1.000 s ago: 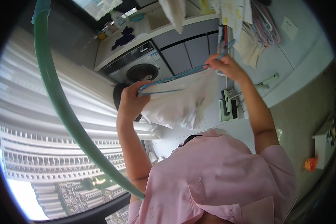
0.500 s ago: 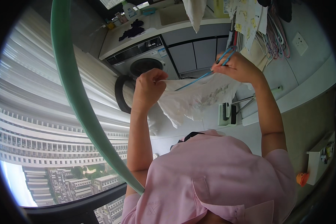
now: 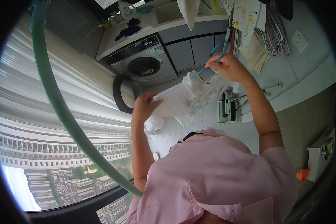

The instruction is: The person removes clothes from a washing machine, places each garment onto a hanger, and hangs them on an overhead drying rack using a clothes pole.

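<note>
A white shirt (image 3: 173, 98) with a patterned patch on its front hangs spread between my hands. My right hand (image 3: 229, 67) is closed around a blue clothes hanger (image 3: 219, 56), whose hook points up past my fingers. The hanger's other arm runs into the shirt's neck opening, and the rest of it is hidden by the cloth. At the shirt's left side, my left hand (image 3: 142, 106) has its thumb and fingers pinched at the edge of the fabric.
Beyond the shirt stands a washing machine (image 3: 143, 66) with its round door (image 3: 124, 93) swung open. Dark cloth (image 3: 130, 30) lies on the counter. Several hangers (image 3: 276, 33) hang at the right above a broom and dustpan (image 3: 227, 108). A thick green pole (image 3: 59, 100) crosses the left side.
My left hand has moved down, drawing the shirt's left side lower. The hanger sits further inside the shirt, and its hook has tilted upward. The green pole has shifted left in view.
</note>
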Demonstrator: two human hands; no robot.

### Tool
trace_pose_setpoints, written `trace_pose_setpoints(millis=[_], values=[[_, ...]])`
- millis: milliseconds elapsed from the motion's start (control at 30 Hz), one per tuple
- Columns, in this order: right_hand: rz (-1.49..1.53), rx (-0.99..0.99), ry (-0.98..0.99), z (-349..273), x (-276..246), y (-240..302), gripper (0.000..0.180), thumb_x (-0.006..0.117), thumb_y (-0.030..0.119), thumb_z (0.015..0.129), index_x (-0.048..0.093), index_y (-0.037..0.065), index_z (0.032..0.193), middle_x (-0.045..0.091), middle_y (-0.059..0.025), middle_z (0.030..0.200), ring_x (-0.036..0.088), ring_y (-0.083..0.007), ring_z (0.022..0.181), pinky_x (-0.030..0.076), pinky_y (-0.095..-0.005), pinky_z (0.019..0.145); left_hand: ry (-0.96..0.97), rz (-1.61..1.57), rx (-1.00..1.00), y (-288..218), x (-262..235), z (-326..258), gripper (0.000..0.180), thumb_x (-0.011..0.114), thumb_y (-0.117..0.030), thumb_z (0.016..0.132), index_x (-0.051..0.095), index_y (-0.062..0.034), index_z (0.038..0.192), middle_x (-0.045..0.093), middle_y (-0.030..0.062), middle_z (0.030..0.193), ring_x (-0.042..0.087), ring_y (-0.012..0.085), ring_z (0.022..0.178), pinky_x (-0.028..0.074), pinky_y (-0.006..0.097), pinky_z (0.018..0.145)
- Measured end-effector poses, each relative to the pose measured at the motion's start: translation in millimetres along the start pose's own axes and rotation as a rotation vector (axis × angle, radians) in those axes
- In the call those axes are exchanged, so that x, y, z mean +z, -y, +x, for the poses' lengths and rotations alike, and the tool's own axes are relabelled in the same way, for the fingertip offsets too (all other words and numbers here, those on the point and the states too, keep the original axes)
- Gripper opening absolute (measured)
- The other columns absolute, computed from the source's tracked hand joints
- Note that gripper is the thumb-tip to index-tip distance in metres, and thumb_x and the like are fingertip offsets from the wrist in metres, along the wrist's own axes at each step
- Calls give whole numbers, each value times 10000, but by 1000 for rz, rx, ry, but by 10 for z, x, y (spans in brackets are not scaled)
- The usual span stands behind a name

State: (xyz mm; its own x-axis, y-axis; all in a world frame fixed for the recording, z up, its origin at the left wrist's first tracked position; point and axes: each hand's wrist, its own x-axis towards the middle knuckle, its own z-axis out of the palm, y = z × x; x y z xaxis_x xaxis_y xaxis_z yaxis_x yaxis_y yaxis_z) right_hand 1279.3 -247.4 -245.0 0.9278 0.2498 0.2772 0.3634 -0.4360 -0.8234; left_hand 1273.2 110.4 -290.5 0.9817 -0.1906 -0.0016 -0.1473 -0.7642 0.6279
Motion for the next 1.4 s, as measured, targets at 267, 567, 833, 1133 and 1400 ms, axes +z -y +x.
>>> trace_pose_setpoints(millis=[267, 567, 833, 1133, 1400], values=[[-130, -37, -27, -108, 118, -433, 212, 581, 194, 909, 686, 16, 954, 645, -35, 781, 545, -101, 713, 428, -236, 660, -377, -156, 105, -180, -382, -265, 131, 725, -70, 737, 653, -3, 823, 460, -14, 538, 386, 51, 503, 323, 225, 466], [-47, -175, 14, -117, 144, -134, 178, 599, 192, 895, 695, 44, 922, 669, -55, 779, 569, -103, 671, 430, -251, 605, -453, -368, 53, 294, -319, -509, 105, 666, -19, 782, 599, 4, 859, 562, 40, 742, 529, 97, 659, 439, 233, 605], [91, -79, -33, 28, 309, 214, 223, 588, 205, 908, 682, 3, 912, 620, -33, 782, 545, -100, 706, 424, -234, 642, -188, -577, -55, 476, -188, -692, 216, 609, -64, 848, 558, 18, 1042, 604, 102, 1037, 558, 157, 1031, 433, 300, 892], [132, -73, -35, -96, 341, 281, 200, 591, 186, 906, 684, 9, 920, 615, -29, 793, 528, -105, 693, 428, -237, 647, -42, -700, 89, 378, -16, -422, 302, 640, -163, 885, 575, 44, 1095, 617, 11, 900, 536, 55, 802, 427, 189, 748], [-18, -74, -8, -121, 85, 117, 170, 608, 155, 879, 690, 12, 922, 627, -58, 752, 538, -126, 657, 422, -261, 613, -259, -637, 111, 165, -127, -231, 197, 660, -107, 864, 600, 26, 997, 633, 29, 878, 560, 70, 790, 434, 201, 741]])
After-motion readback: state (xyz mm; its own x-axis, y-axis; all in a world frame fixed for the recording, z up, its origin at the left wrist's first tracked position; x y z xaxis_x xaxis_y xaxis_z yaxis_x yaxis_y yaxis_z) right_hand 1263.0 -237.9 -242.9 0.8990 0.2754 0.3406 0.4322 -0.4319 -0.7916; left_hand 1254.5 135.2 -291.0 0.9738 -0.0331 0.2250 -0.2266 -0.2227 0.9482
